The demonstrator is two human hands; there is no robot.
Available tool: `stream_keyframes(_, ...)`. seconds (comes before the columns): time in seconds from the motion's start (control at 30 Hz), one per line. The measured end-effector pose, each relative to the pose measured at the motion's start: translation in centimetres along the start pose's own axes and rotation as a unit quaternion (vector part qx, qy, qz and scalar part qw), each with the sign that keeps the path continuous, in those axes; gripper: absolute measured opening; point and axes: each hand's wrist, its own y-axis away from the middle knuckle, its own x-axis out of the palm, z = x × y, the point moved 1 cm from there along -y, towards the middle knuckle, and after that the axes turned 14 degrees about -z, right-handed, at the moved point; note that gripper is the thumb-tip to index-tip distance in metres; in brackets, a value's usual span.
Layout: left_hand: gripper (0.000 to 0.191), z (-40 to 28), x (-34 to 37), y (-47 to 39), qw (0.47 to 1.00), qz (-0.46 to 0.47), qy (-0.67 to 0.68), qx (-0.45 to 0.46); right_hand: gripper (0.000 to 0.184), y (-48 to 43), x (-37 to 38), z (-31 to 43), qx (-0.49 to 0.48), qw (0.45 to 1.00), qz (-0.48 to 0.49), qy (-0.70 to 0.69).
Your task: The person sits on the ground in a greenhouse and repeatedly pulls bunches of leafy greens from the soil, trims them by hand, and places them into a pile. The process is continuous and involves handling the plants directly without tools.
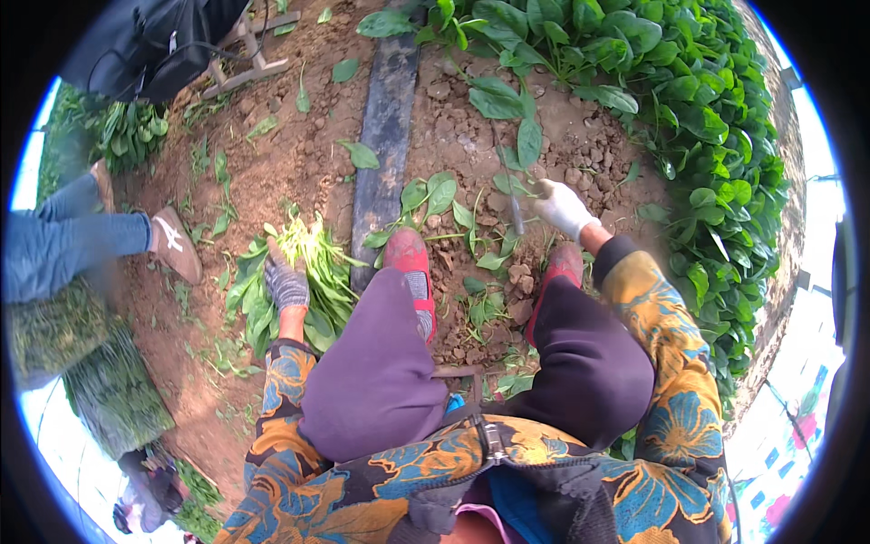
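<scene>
My left hand (287,277), in a grey knit glove, is closed on a bunch of leafy greens (329,272) that look like spinach. Pale stems point away from me, and the leaves spread toward my lap and to the left. My right hand (563,209), in a white glove, is low over the soil, its fingertips beside a loose leaf (510,183). Whether they pinch the leaf's stem cannot be made out. Just left of those fingers is a thin metal tool (514,204), slanting over the ground. Cut leaves (435,194) lie around my red shoes (408,253).
Growing spinach (707,136) fills the right side and top. A dark plank (386,129) runs across the soil. At left are another person's legs (81,245) and packed greens (115,387). A dark bag (170,54) and wooden frame (248,71) occupy the upper left.
</scene>
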Motion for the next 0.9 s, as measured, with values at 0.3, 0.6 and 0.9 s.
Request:
stream_keyframes(0.3, 0.096, -3.6, -9.4, -1.5, 0.985, 0.095, -0.123, 0.076, 0.034, -3.6, 7.5, -1.4, -0.062, 0.980, -0.135, 0.133)
stream_keyframes(0.6, 0.072, -21.2, -12.1, -9.7, 0.953, 0.141, 0.074, 0.257, 0.045, -3.5, 5.8, -1.5, 0.131, 0.923, 0.001, -0.362)
stream_keyframes(0.9, 0.042, -45.7, -8.1, -10.3, 0.839, 0.155, 0.273, 0.445, 0.041, 2.2, -0.9, -6.5, -0.008, 0.909, -0.239, -0.343)
